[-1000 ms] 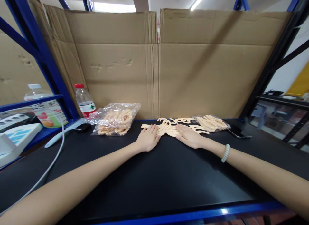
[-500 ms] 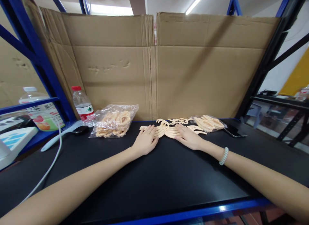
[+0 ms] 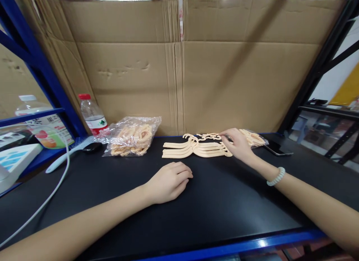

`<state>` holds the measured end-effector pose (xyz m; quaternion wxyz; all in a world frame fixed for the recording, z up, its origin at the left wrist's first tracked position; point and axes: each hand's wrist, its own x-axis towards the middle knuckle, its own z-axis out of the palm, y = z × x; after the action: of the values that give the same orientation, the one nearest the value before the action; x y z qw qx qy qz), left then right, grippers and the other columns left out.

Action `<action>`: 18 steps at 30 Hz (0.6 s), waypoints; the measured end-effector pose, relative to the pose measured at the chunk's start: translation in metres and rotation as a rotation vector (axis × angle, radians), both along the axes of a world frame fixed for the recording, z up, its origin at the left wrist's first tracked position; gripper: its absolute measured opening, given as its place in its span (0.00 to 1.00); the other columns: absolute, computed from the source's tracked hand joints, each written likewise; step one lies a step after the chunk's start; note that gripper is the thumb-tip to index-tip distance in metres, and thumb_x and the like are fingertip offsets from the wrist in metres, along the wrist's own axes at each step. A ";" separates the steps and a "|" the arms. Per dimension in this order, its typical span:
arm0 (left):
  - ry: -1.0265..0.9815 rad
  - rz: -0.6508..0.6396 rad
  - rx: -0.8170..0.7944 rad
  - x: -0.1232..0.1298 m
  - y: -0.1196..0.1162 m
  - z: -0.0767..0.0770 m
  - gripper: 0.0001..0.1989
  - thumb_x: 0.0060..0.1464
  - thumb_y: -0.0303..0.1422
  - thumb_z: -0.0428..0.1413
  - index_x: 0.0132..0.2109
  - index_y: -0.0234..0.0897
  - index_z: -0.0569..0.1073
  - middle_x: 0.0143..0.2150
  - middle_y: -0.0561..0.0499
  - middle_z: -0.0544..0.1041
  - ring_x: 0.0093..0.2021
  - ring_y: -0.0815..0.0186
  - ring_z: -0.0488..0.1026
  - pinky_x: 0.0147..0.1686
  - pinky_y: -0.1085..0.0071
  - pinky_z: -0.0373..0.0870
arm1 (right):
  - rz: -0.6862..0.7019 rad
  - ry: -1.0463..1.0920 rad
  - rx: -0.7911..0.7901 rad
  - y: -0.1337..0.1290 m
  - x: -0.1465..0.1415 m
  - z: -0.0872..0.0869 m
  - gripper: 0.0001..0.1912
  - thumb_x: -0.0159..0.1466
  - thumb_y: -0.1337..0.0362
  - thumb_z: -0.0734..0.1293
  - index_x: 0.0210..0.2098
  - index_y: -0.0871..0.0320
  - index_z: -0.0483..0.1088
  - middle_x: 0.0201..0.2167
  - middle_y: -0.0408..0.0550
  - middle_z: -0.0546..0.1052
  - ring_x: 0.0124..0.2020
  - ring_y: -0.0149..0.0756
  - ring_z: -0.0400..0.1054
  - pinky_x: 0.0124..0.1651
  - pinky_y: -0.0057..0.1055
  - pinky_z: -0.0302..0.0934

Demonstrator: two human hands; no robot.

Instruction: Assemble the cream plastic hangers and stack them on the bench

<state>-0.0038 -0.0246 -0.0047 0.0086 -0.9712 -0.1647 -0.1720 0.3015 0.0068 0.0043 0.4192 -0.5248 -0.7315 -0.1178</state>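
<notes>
Cream-coloured hangers (image 3: 179, 153) lie side by side on the black tabletop, their hooks toward the cardboard. Loose small cream pieces (image 3: 209, 136) are just behind them. My left hand (image 3: 169, 181) rests on the table in front of the hangers, fingers curled and together; whether anything is under them is hidden. My right hand (image 3: 238, 144) is over the right end of the hangers, thumb and fingers apart, holding nothing visible. Partly behind it sits a clear bag of cream pieces (image 3: 254, 138). Another, larger plastic bag of cream parts (image 3: 131, 139) lies to the left.
A red-capped bottle (image 3: 93, 117), a light blue brush (image 3: 67, 156) and a white cable (image 3: 60, 190) are at the left. A phone (image 3: 277, 148) lies at the right. Cardboard (image 3: 126, 66) stands along the back.
My left hand has come off the hangers toward the front edge and curled. My right hand has shifted right, toward the small bag. The view has tilted slightly down.
</notes>
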 end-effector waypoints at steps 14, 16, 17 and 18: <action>-0.037 -0.017 -0.052 0.001 0.003 -0.001 0.12 0.61 0.27 0.45 0.46 0.36 0.72 0.46 0.46 0.75 0.46 0.63 0.71 0.48 0.67 0.68 | -0.231 0.303 0.083 0.003 0.034 0.013 0.12 0.58 0.64 0.59 0.30 0.58 0.75 0.31 0.51 0.78 0.38 0.43 0.70 0.45 0.38 0.60; -0.052 -0.020 -0.060 0.001 0.003 -0.001 0.12 0.61 0.27 0.45 0.46 0.36 0.72 0.45 0.46 0.75 0.46 0.63 0.71 0.47 0.67 0.69 | -0.229 0.310 0.099 0.003 0.034 0.013 0.12 0.58 0.63 0.59 0.29 0.57 0.75 0.31 0.50 0.78 0.38 0.43 0.70 0.45 0.38 0.60; -0.056 -0.021 -0.062 0.001 0.003 -0.001 0.12 0.61 0.26 0.46 0.46 0.36 0.72 0.45 0.46 0.75 0.46 0.63 0.71 0.47 0.67 0.69 | -0.229 0.314 0.109 0.003 0.033 0.013 0.12 0.57 0.63 0.60 0.29 0.57 0.75 0.30 0.50 0.78 0.38 0.43 0.70 0.45 0.38 0.60; -0.058 -0.022 -0.063 0.001 0.004 -0.001 0.12 0.61 0.26 0.46 0.46 0.36 0.72 0.45 0.46 0.75 0.46 0.63 0.71 0.47 0.67 0.69 | -0.229 0.318 0.119 0.003 0.033 0.013 0.12 0.57 0.62 0.60 0.28 0.57 0.75 0.30 0.50 0.78 0.38 0.43 0.70 0.44 0.38 0.60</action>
<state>-0.0024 -0.0210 -0.0055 -0.0287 -0.9674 -0.1596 -0.1947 0.3350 0.0094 0.0175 0.5436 -0.5907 -0.5834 -0.1233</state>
